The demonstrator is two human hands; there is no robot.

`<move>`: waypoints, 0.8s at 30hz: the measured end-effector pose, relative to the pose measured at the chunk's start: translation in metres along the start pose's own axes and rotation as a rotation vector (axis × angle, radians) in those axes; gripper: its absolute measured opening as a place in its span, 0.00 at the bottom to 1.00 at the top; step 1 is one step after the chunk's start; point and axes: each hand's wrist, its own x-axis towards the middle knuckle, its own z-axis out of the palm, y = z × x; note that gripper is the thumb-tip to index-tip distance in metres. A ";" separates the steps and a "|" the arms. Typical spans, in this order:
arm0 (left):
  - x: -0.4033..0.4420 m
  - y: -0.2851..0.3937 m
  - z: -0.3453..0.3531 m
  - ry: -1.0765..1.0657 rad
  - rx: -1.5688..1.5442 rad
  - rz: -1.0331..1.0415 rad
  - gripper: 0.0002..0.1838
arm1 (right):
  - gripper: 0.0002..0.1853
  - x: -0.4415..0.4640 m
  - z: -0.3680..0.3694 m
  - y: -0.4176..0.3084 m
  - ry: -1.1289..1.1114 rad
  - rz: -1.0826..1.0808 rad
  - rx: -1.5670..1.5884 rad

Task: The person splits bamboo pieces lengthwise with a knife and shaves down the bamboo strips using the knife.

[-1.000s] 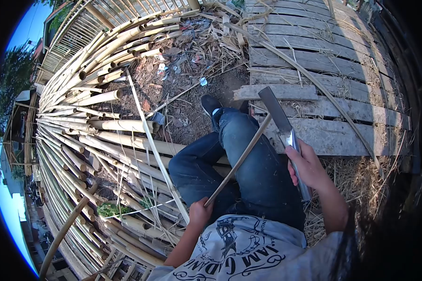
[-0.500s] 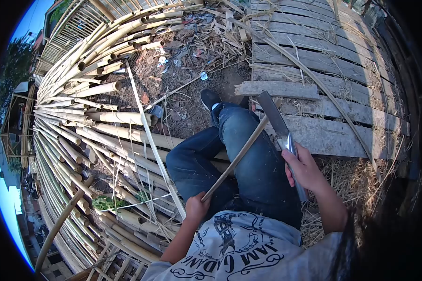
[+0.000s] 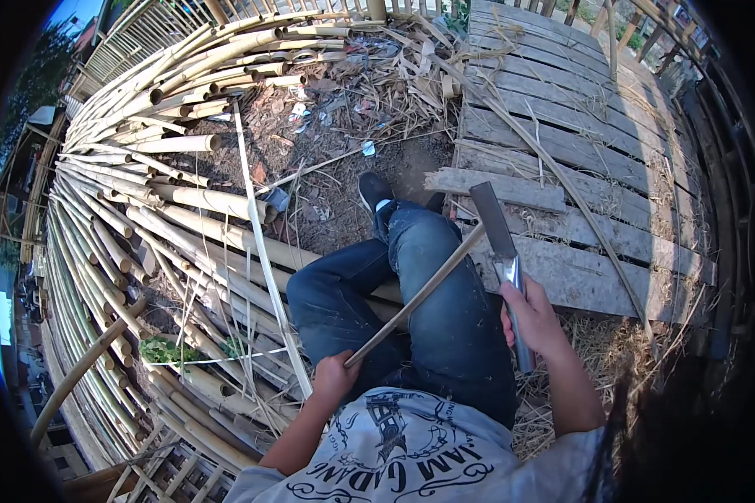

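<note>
My left hand (image 3: 335,375) is closed around the lower end of a thin bamboo strip (image 3: 419,295), close to my lap. The strip slants up across my thigh, and its far end lies beside the blade of a broad-bladed knife (image 3: 494,222). My right hand (image 3: 531,320) grips the knife by its shiny metal handle, with the blade pointing up and away from me. Whether the blade touches the strip I cannot tell. Both jean-covered legs (image 3: 432,260) are bent under the strip.
Many bamboo poles (image 3: 226,239) lie stacked on the left, a long pale split strip (image 3: 264,243) across them. A slatted wooden platform (image 3: 562,126) stands on the right, with a loose board (image 3: 495,186) at its edge. Straw and shavings (image 3: 596,352) cover the ground beside my right arm.
The view has shifted slightly. Both hands still hold the strip and the knife in nearly the same pose, with the blade tilted a little more upright.
</note>
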 end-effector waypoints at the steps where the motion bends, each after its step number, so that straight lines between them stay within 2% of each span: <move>1: 0.002 0.001 -0.001 -0.007 0.002 -0.003 0.12 | 0.15 -0.002 0.002 0.004 -0.036 -0.015 -0.030; 2: 0.003 0.003 -0.001 0.005 -0.006 -0.005 0.12 | 0.16 -0.003 0.004 0.005 -0.073 -0.029 -0.055; 4: 0.001 0.002 -0.002 0.007 0.045 0.024 0.12 | 0.16 -0.002 -0.006 -0.009 -0.004 0.079 -0.027; 6: 0.000 0.001 -0.003 0.009 0.023 0.021 0.12 | 0.16 -0.001 -0.003 -0.004 0.014 0.022 0.030; 8: 0.002 0.002 -0.001 0.014 -0.001 0.031 0.11 | 0.16 -0.004 0.005 0.001 -0.133 0.026 -0.071; 10: 0.001 0.000 0.000 0.006 0.019 0.016 0.11 | 0.16 -0.005 0.003 -0.003 -0.128 0.069 -0.115; 12: 0.001 -0.002 0.000 0.000 0.011 0.013 0.11 | 0.16 -0.002 -0.001 -0.004 0.009 0.032 0.022; 16: -0.001 -0.004 0.000 0.004 0.022 0.011 0.11 | 0.15 -0.004 0.003 0.001 -0.030 -0.017 -0.022; 21: 0.003 -0.005 0.003 -0.016 0.022 0.003 0.11 | 0.14 0.001 0.001 0.003 0.028 -0.030 0.041; 24: 0.000 -0.003 0.002 -0.014 0.023 -0.017 0.11 | 0.15 -0.007 0.019 0.015 -0.165 0.050 -0.059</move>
